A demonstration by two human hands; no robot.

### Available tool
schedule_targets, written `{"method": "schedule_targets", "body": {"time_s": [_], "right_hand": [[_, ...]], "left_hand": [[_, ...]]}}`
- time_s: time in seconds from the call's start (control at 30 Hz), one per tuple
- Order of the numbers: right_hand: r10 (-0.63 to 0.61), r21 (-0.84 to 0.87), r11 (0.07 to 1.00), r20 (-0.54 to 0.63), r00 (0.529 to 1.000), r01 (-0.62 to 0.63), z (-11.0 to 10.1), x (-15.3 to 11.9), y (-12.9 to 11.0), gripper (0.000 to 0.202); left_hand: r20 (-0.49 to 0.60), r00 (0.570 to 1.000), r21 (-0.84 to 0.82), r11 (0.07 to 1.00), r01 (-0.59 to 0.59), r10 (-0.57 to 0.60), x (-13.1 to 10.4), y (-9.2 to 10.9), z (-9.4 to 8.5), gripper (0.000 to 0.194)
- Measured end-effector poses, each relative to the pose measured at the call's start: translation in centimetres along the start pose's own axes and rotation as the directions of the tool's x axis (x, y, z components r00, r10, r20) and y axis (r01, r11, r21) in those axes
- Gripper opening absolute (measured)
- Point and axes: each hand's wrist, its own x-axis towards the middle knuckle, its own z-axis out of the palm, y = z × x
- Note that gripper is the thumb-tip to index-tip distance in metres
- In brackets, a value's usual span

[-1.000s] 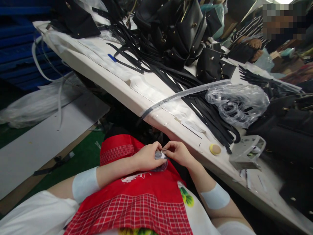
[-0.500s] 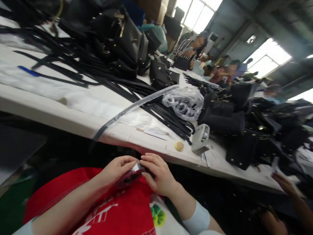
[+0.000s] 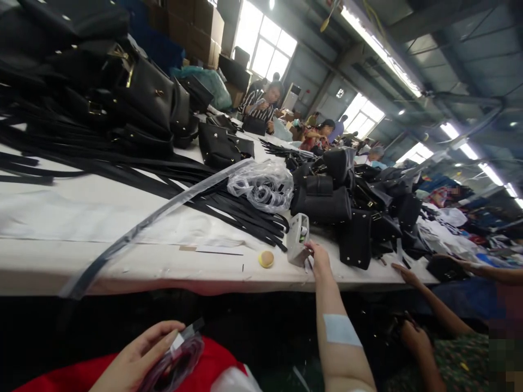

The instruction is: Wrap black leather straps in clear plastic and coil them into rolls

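Low in the view, my left hand (image 3: 143, 354) is closed on a coiled strap in clear plastic (image 3: 183, 356), with a small white label near the fingertips. My right hand (image 3: 318, 258) reaches to the table, its fingers at the right side of a grey-white tape dispenser (image 3: 295, 239); what lies between the fingertips is too small to make out. Left of the dispenser sits a round yellow-rimmed tan disc (image 3: 266, 259). Behind these is a clear plastic bag of coiled pieces (image 3: 261, 188).
Black straps (image 3: 163, 182) and black handbags (image 3: 143, 98) cover the table's back left. More black bags (image 3: 322, 204) are piled at right. A clear plastic strip (image 3: 151, 223) hangs over the table edge. Another person's hand (image 3: 408, 276) works at right.
My right hand has left the coiled strap and moved forward to the tape dispenser. My left hand still holds the coil, now lower and farther left. The view has shifted right.
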Motion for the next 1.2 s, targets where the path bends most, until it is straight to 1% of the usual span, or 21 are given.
{"method": "schedule_targets", "body": {"time_s": [0.1,0.17,0.27,0.33,0.37,0.43,0.47,0.5,0.53,0.57,0.63,0.7,0.73,0.77,0.8,0.87,1.07,1.13,1.2], "right_hand": [[-0.003,0.055,0.998,-0.033,0.999,0.004,0.1,-1.3,0.5,0.05],[0.014,0.066,0.998,-0.05,0.999,-0.01,0.1,-2.7,1.3,0.046],[0.079,0.078,0.994,-0.024,0.997,-0.077,0.1,-4.8,2.6,0.046],[0.11,0.089,0.99,0.007,0.994,-0.11,0.5,-6.3,2.6,0.047],[0.115,0.094,0.989,0.02,0.993,-0.116,0.8,-7.1,2.2,0.046],[0.095,0.134,0.985,0.098,0.991,-0.108,1.8,-9.1,0.3,0.045],[0.069,0.176,0.979,0.175,0.982,-0.1,2.5,-10.3,-1.1,0.043],[0.035,0.227,0.969,0.277,0.96,-0.101,3.4,-11.7,-2.8,0.042],[-0.008,0.284,0.952,0.392,0.92,-0.113,4.3,-13.2,-4.5,0.04],[-0.045,0.326,0.935,0.503,0.863,-0.141,5.3,-14.8,-6.3,0.037],[-0.099,0.358,0.908,0.687,0.72,-0.217,7.1,-17.8,-9.4,0.035],[-0.133,0.348,0.895,0.805,0.579,-0.278,8.5,-20.3,-11.6,0.035],[-0.145,0.338,0.893,0.841,0.522,-0.297,9.1,-21.2,-12.3,0.036],[-0.15,0.326,0.893,0.865,0.478,-0.31,9.6,-22.0,-12.8,0.036],[-0.146,0.309,0.897,0.883,0.447,-0.317,10.2,-22.5,-13.1,0.037],[-0.118,0.263,0.91,0.905,0.408,-0.322,11.1,-23.1,-13.2,0.038],[-0.02,0.133,0.938,0.943,0.332,-0.321,13.4,-23.3,-12.6,0.044],[-0.013,0.114,0.941,0.954,0.301,-0.318,13.7,-23.2,-12.5,0.045],[-0.046,0.127,0.94,0.967,0.251,-0.318,13.8,-23.1,-12.5,0.045]], "left_hand": [[0.106,0.993,-0.077,0.995,0.062,-0.053,0.6,-0.4,-0.6,0.049],[0.108,0.99,-0.117,0.988,0.099,-0.086,0.5,0.0,-1.0,0.052],[0.075,0.991,-0.158,0.98,0.12,-0.109,0.1,1.7,-1.4,0.058],[0.057,0.996,-0.141,0.987,0.076,-0.068,-0.1,2.9,-1.3,0.06],[0.046,0.999,-0.115,0.993,0.027,-0.021,-0.1,3.4,-1.1,0.059],[0.028,0.993,-0.039,0.993,-0.11,0.111,0.0,4.1,-0.6,0.054],[0.026,0.983,0.004,0.983,-0.181,0.181,0.1,4.2,-0.3,0.051],[0.032,0.968,0.044,0.967,-0.25,0.249,0.3,4.3,0.1,0.047],[0.033,0.949,0.059,0.947,-0.316,0.314,0.4,4.2,0.5,0.044],[0.056,0.932,0.075,0.929,-0.361,0.358,0.6,4.1,0.9,0.041],[0.083,0.887,0.098,0.882,-0.462,0.455,1.0,3.9,1.4,0.035],[0.079,0.846,0.126,0.836,-0.534,0.528,1.3,3.7,1.4,0.029],[0.07,0.83,0.14,0.818,-0.557,0.553,1.3,3.7,1.3,0.026],[0.058,0.819,0.152,0.806,-0.572,0.57,1.2,3.7,1.2,0.024],[0.046,0.813,0.16,0.799,-0.579,0.58,1.1,3.7,1.0,0.022],[0.022,0.807,0.177,0.792,-0.584,0.59,0.7,3.6,0.5,0.021],[-0.037,0.787,0.249,0.768,-0.59,0.616,0.3,3.5,-0.6,0.019],[-0.04,0.788,0.231,0.773,-0.591,0.615,0.4,3.5,-0.8,0.02],[-0.05,0.79,0.217,0.779,-0.588,0.611,0.5,3.5,-1.1,0.021]]}}
